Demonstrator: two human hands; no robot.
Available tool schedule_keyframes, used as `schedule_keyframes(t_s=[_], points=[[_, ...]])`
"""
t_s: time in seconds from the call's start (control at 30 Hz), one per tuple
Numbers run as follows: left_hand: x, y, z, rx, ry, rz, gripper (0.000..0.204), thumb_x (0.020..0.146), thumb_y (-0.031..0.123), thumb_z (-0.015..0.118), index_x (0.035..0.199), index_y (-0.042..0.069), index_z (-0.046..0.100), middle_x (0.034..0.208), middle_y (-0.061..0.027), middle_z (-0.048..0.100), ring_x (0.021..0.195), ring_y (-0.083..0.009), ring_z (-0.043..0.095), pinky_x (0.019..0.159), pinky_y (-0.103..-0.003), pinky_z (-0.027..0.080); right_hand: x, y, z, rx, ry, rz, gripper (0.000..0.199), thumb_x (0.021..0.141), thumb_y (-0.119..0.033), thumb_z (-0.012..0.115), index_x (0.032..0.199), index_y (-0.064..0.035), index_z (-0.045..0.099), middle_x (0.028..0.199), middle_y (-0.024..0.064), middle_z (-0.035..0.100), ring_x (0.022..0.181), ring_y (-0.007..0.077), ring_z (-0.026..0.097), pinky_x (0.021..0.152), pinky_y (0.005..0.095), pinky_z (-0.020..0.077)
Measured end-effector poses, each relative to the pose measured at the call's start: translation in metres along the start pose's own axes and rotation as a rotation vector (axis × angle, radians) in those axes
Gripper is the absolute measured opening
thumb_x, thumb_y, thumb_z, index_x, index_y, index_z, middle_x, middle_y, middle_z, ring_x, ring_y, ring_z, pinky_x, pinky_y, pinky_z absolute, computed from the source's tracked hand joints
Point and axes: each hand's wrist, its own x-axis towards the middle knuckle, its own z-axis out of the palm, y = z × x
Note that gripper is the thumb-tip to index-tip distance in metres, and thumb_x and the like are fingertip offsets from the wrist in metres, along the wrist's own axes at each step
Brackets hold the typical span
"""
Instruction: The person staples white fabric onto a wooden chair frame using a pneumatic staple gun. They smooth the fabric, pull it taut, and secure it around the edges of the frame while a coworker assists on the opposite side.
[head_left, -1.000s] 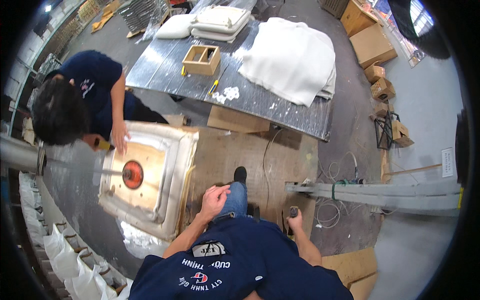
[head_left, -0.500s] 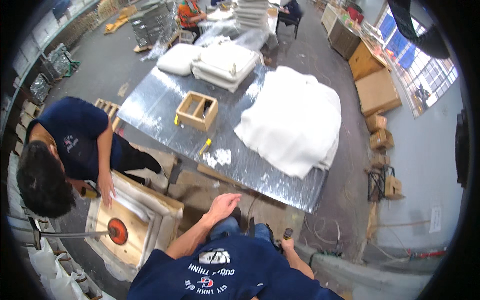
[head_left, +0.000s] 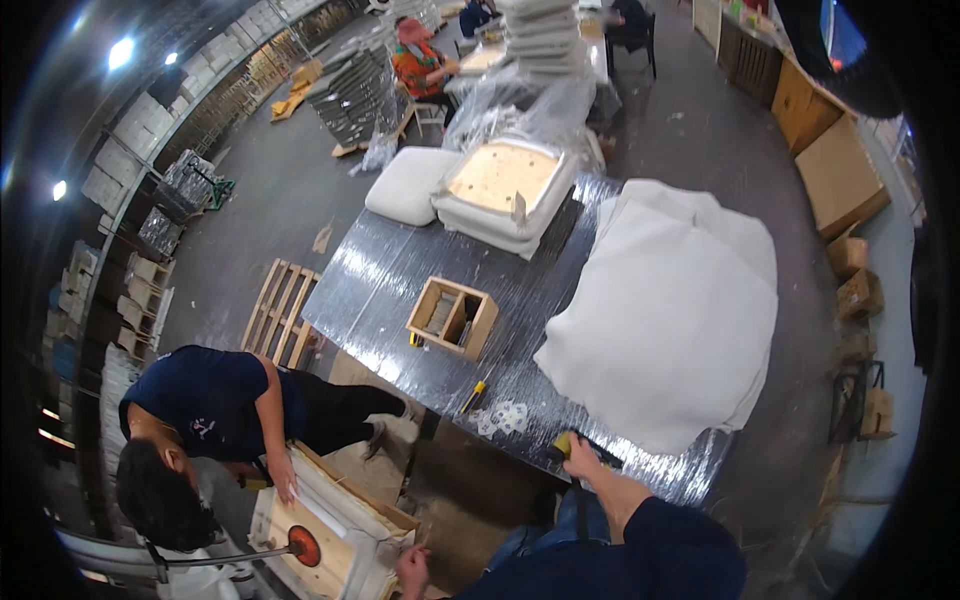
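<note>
My right hand (head_left: 582,460) is closed round a black-and-yellow staple gun (head_left: 561,443) at the near edge of the table, its dark body lying over the tabletop. Low in the picture, my left hand (head_left: 412,570) has its fingers curled beside the corner of an upholstered seat; what they hold, if anything, is hidden. The seat shows a bare wooden panel (head_left: 335,572) framed by pale fabric (head_left: 378,530). A round orange pad (head_left: 303,546) on a metal rod rests on that panel. Across from me, a co-worker's hand (head_left: 284,480) presses on the seat's fabric edge.
The dark film-covered table (head_left: 380,290) carries a divided wooden box (head_left: 465,320), a yellow-handled tool (head_left: 474,395), small white pieces (head_left: 503,418), a pile of white fabric (head_left: 670,310) and stacked padded seats (head_left: 505,205). A wooden pallet (head_left: 280,305) lies beyond the co-worker. Cartons (head_left: 858,295) line the right wall.
My right hand has come up from low at my side to the table edge with the staple gun. My left hand has moved down and left to the seat corner. The view has shifted.
</note>
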Motion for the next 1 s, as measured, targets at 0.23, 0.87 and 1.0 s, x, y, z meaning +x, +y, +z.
schedule_keyframes(t_s=[0.23,0.87,1.0], points=[[-0.113,0.070,0.048,0.116,-0.435,-0.500,0.037,0.100,0.019,0.058,0.130,-0.002,0.067,0.104,-0.0120,0.077,0.093,-0.0188,0.072,0.085,-0.030,0.055,0.100,-0.053,0.026,0.119,0.124,-0.086,0.087,0.087,-0.008,0.069,0.160,-0.0065,0.021,0.147,0.0329,0.035,0.119,0.0528,0.057,0.100,0.0526,0.0511],[0.057,0.121,0.081,0.117,-0.509,-0.038,0.035,0.103,0.018,0.056,0.129,-0.003,0.066,0.109,-0.0130,0.075,0.100,-0.0176,0.070,0.089,-0.030,0.053,0.032,0.206,-0.119,0.320,0.366,0.481,0.041,0.088,-0.020,0.062,0.126,-0.0070,0.071,0.091,0.0139,0.074,0.083,0.0223,0.072,0.066,0.0383,0.0608],[0.061,0.106,0.106,0.236,-0.572,0.133,0.036,0.104,0.017,0.054,0.131,-0.005,0.064,0.107,-0.0119,0.075,0.093,-0.0147,0.068,0.085,-0.028,0.054,-0.036,0.259,-0.167,0.969,0.726,0.639,0.045,0.096,-0.015,0.064,0.140,-0.0098,0.056,0.109,0.0114,0.067,0.084,0.0235,0.068,0.066,0.0376,0.0603]])
